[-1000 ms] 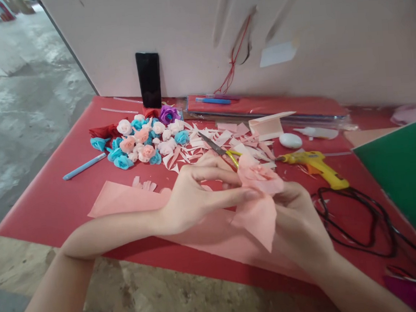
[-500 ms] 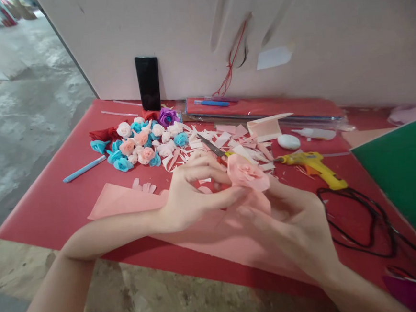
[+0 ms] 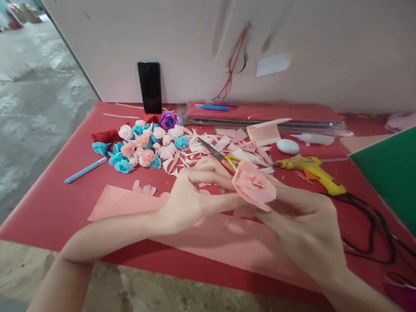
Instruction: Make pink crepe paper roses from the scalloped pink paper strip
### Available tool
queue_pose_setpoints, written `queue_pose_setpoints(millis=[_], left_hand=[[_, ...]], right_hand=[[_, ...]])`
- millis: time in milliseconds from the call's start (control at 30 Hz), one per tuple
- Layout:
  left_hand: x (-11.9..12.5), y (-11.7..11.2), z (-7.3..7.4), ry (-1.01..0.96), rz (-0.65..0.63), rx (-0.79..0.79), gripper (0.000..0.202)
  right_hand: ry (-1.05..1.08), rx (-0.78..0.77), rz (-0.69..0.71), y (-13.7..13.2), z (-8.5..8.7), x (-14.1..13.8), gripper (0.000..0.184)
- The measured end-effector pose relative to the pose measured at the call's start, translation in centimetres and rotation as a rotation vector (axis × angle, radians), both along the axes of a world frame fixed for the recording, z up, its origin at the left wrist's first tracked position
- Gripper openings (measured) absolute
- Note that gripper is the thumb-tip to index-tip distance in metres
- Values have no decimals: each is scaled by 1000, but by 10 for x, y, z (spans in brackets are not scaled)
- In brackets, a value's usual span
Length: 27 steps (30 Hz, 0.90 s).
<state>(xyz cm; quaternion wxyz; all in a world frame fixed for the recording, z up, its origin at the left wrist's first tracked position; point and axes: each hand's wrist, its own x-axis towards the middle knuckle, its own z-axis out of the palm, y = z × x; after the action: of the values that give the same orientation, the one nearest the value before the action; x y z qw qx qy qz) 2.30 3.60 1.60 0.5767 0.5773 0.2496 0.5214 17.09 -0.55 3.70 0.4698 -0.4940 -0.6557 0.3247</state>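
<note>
A pink paper rose is held between both hands above the red table covering. My left hand comes from the left, its thumb and fingers pinching the flower's near left side. From the right, my right hand grips the rose's base, with its fingertips partly hidden behind the petals. Beneath the hands lies a large sheet of pink paper. Just beyond the flower, scissors with yellow and red handles rest on pink and white paper scraps.
Finished paper roses in several colours sit left of the scraps. A yellow glue gun with a black cord lies right, near a green board. A phone leans on the wall; a blue pen lies left.
The rose has tilted to face me more and shifted slightly right and down with my right hand. A loose lower petal that stuck out now lies folded against the flower.
</note>
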Motion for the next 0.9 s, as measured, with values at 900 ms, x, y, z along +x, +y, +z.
queue_pose_setpoints(millis=[900], left_hand=[[-23, 21, 30, 240, -15, 720, 18]], right_hand=[[510, -684, 343, 8, -1, 13, 14]])
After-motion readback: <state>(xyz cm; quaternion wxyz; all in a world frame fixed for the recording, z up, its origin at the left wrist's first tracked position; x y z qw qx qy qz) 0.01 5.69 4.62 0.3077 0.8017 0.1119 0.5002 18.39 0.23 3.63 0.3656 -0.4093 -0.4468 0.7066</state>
